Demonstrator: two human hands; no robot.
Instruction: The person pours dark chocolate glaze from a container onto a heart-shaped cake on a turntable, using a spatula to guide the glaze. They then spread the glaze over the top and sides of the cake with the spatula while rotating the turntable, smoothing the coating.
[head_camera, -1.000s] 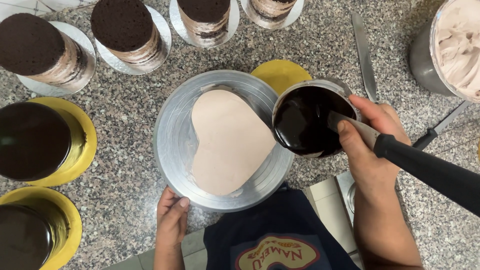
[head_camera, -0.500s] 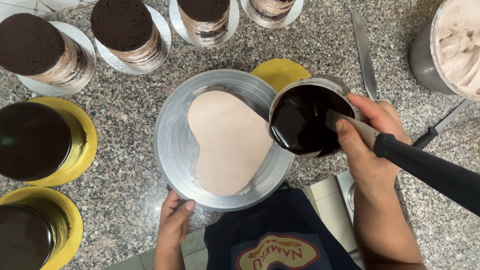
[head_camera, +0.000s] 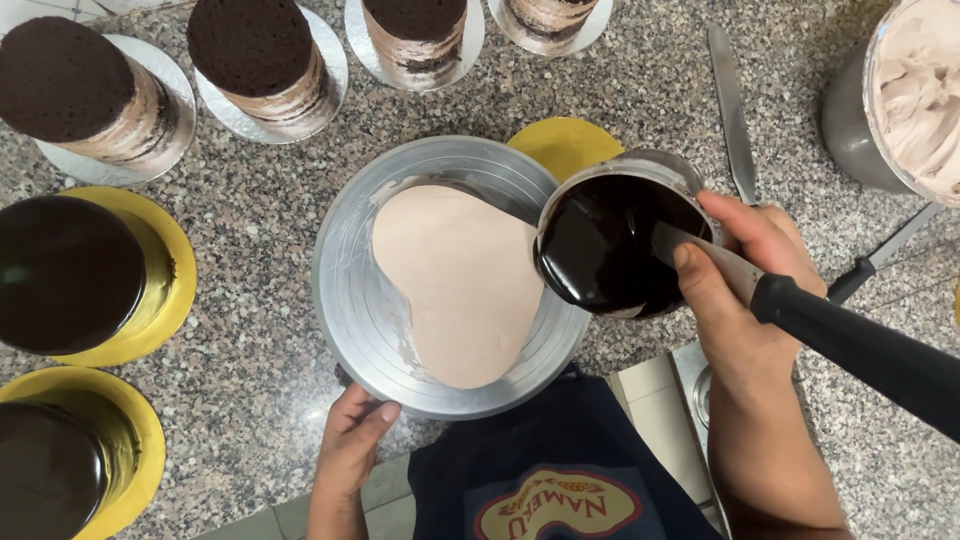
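A heart-shaped cake coated in pale beige cream sits on a round silver turntable in the middle of the granite counter. My right hand grips the black handle of a saucepan full of glossy dark chocolate glaze, held just over the turntable's right rim beside the cake. My left hand rests against the turntable's near edge, fingers curled on its rim.
Two dark glazed cakes on yellow boards stand at the left. Several layered chocolate cakes on silver boards line the back. A spatula and a bowl of beige cream lie at the right.
The saucepan has shifted slightly left toward the cake. My left hand moved a little right along the turntable's near edge.
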